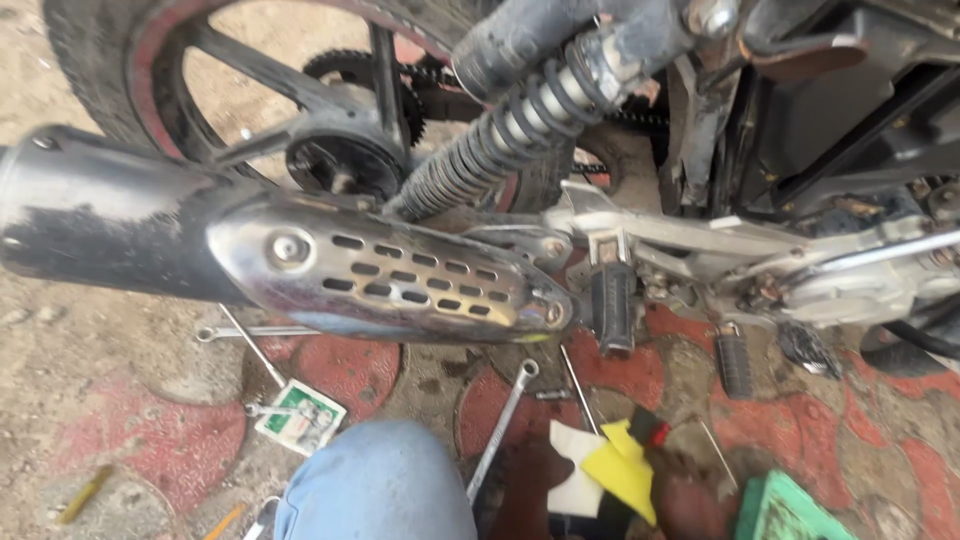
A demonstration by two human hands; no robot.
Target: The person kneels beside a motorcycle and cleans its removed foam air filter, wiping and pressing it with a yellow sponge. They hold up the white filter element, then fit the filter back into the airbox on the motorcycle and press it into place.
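Near bottom centre, a hand [690,500], which one and whether closed cannot be told, lies beside a yellow card [622,468] and a spanner [503,428] on the floor under the exhaust [300,250]; the card is probably light and bendable, best pinched at an edge.

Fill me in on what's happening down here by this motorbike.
A person crouches beside the rear of a motorcycle, one knee in blue jeans low in the view. No hand is clearly in sight. The chrome exhaust with its slotted heat shield runs across the frame, below the rear shock spring and spoked wheel. Spanners lie on the red-patterned floor, beside a yellow and white cloth and a small packet.
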